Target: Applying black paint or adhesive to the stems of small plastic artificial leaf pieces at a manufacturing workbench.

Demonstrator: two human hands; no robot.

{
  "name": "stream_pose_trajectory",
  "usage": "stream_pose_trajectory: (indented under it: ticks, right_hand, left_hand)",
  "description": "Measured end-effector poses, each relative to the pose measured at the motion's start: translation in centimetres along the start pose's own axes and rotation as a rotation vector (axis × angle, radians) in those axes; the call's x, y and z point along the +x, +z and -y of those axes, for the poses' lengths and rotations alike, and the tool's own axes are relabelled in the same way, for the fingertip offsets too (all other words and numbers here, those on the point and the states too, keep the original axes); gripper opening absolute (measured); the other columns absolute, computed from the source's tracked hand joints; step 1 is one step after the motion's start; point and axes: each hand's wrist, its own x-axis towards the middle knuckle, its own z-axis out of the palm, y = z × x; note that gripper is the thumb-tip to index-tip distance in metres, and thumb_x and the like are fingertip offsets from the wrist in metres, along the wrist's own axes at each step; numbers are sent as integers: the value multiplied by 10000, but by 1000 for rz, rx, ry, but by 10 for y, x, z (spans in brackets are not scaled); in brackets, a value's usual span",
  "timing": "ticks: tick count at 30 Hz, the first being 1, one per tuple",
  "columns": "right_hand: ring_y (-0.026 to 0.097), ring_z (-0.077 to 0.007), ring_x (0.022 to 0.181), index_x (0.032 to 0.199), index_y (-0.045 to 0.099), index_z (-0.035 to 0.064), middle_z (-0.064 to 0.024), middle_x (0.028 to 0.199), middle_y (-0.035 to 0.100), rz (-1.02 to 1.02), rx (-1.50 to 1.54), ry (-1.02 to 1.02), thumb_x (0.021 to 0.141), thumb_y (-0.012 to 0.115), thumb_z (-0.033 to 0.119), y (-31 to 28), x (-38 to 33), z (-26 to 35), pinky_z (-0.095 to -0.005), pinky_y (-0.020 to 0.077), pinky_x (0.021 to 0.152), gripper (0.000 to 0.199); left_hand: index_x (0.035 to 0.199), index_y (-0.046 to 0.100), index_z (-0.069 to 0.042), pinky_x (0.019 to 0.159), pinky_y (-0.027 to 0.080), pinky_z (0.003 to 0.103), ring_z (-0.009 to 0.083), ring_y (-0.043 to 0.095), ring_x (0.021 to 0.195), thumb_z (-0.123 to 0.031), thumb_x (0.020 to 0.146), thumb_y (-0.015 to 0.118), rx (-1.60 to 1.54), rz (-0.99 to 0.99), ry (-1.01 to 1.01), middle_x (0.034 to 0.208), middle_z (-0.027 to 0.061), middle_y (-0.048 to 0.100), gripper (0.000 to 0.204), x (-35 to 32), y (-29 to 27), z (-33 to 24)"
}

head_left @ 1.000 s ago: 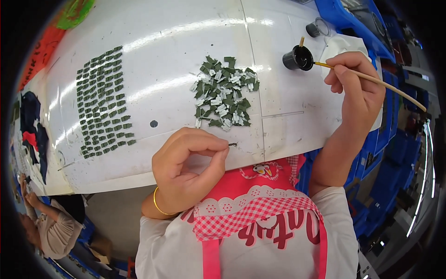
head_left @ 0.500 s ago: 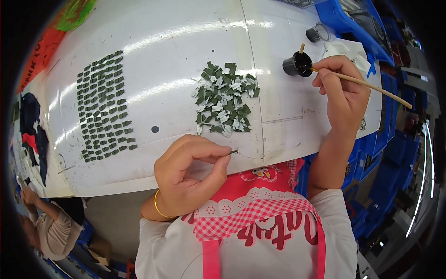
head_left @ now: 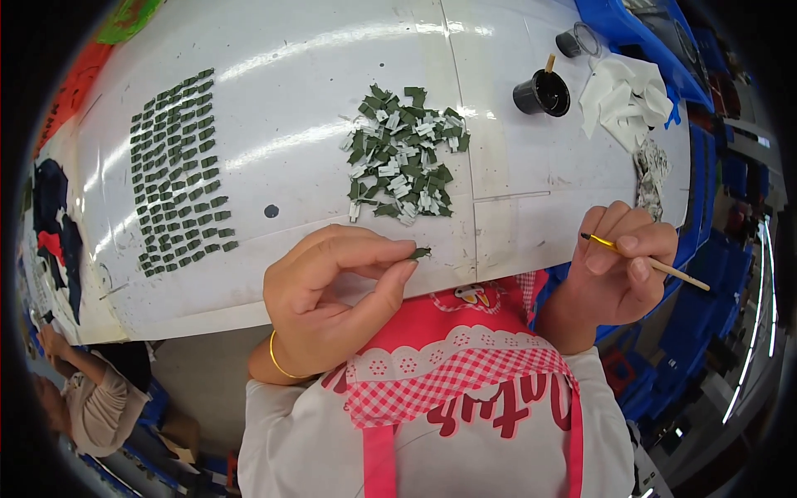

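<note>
Between thumb and forefinger, my left hand (head_left: 336, 303) pinches a small dark green piece (head_left: 422, 252) over the table's near edge. My right hand (head_left: 624, 264) is closed round a thin paintbrush (head_left: 660, 265) with a pale wooden handle. Its dark tip points left, toward the green piece but well apart from it. A black cup (head_left: 541, 94) of dark liquid stands beyond my right hand, with a wooden stick upright in it. A loose pile of green and white pieces (head_left: 404, 153) lies beyond my left hand. At the left, similar green pieces (head_left: 176, 174) lie in neat rows.
Behind the cup stands a small dark container (head_left: 576, 40) with a clear rim. A crumpled white cloth (head_left: 624, 98) and a stained wad (head_left: 652, 174) lie along the table's right side. A blue bin (head_left: 647, 41) holds the far right corner. Another person (head_left: 91, 390) sits at the lower left.
My right hand has drawn the brush out of the black cup and brought it back toward me, lower in view. The left hand still pinches the green piece, now turned to show more of it.
</note>
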Motion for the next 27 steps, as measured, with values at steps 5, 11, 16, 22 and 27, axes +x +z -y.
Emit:
stream_pose_trajectory:
  ticks: [5, 11, 16, 22, 27]
  right_hand:
    - [502, -153, 608, 935, 586, 31, -115, 691, 613, -39, 35, 2, 853, 505, 135, 22, -28, -10, -262, 380, 554, 156]
    - [518, -179, 592, 949, 592, 27, -139, 725, 637, 118, -382, -290, 843, 508, 111, 44, -44, -28, -295, 422, 551, 159]
    - [530, -191, 580, 960, 595, 5, -163, 759, 652, 265, -539, -357, 809, 510, 73, 48, -46, -33, -322, 452, 536, 186]
    - [529, -188, 592, 967, 615, -11, -151, 814, 646, 309, -595, -373, 779, 543, 41, 49, -45, -32, -322, 469, 525, 209]
    - [525, -181, 612, 962, 631, -10, -128, 855, 635, 323, -601, -367, 781, 573, 32, 49, -44, -33, -309, 474, 528, 194]
  left_hand:
    - [902, 705, 17, 575, 465, 195, 113, 560, 626, 120, 690, 710, 56, 20, 38, 832, 87, 669, 235, 1, 1, 2]
    - [893, 712, 12, 566, 463, 198, 120, 573, 628, 121, 670, 716, 83, 22, 122, 814, 84, 676, 248, -1, 4, 6]
    - [886, 715, 9, 555, 458, 195, 122, 573, 627, 124, 657, 717, 111, 27, 113, 810, 81, 674, 256, -2, 3, 4]
    - [884, 716, 15, 527, 442, 187, 118, 564, 618, 132, 651, 712, 120, 32, 155, 807, 80, 669, 261, 0, 4, 4]
    - [886, 715, 20, 504, 425, 182, 114, 554, 608, 136, 651, 709, 98, 25, 153, 806, 81, 666, 263, -1, 5, 5]
